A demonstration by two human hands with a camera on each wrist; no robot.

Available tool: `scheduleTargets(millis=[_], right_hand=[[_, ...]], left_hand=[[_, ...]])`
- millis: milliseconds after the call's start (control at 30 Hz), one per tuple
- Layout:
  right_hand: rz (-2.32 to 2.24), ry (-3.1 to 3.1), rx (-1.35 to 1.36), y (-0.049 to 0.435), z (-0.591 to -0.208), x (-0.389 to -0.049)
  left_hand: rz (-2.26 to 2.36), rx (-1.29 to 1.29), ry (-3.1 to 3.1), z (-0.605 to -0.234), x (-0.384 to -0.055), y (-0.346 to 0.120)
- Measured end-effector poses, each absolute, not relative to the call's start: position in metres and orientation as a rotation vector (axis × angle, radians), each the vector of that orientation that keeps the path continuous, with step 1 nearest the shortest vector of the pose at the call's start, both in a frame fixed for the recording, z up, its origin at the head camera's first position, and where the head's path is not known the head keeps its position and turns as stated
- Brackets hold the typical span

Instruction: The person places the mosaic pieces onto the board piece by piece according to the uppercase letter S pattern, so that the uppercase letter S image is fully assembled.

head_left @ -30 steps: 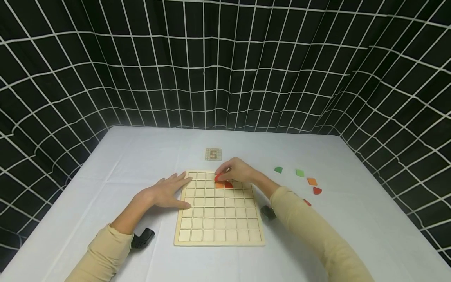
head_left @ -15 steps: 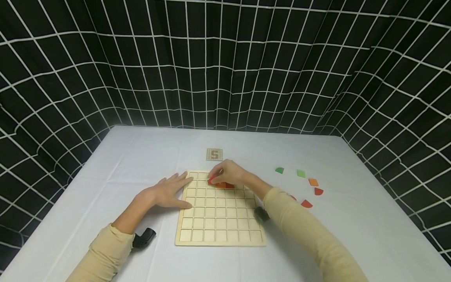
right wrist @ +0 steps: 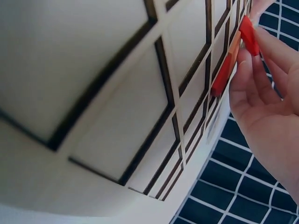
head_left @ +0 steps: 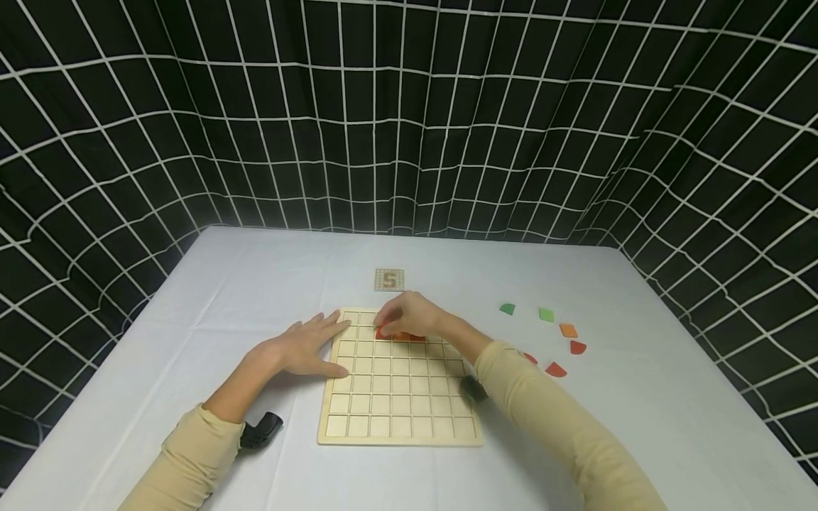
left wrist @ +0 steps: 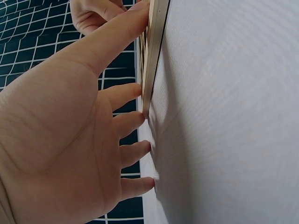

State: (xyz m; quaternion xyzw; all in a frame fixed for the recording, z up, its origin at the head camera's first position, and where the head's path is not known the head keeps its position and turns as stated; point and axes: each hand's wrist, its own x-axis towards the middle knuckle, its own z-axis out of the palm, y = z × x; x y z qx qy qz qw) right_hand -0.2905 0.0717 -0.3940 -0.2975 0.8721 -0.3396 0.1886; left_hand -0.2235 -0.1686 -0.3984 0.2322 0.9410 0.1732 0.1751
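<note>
Red piece [right wrist: 249, 36] pinched in right hand [head_left: 412, 314], tilted beside orange piece [right wrist: 233, 52] on gridded wooden board [head_left: 400, 404]; left hand [head_left: 305, 350] outspread at its left edge.

Place: probably a lab-style booth | white-gridded black curtains [head_left: 412, 106] | white-covered table [head_left: 268, 277]

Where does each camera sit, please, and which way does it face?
Head: worn on the head, facing forward and down at the board; left hand, right hand, sleeves show.
Left wrist: on that wrist, facing the board's edge; both hands show.
Right wrist: on that wrist, facing across the board; mainly the right hand shows.
Shared: head and right wrist views show the pinched red piece.
</note>
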Motion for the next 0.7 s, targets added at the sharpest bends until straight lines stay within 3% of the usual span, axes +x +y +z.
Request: scheduleTargets(millis=[700], right_hand=[[-0.963,2.472,-0.817,0.0718,-0.3933,-0.2892]], left_hand=[[0.487,0.651,2.67,-0.4009,-0.225,-0.169]])
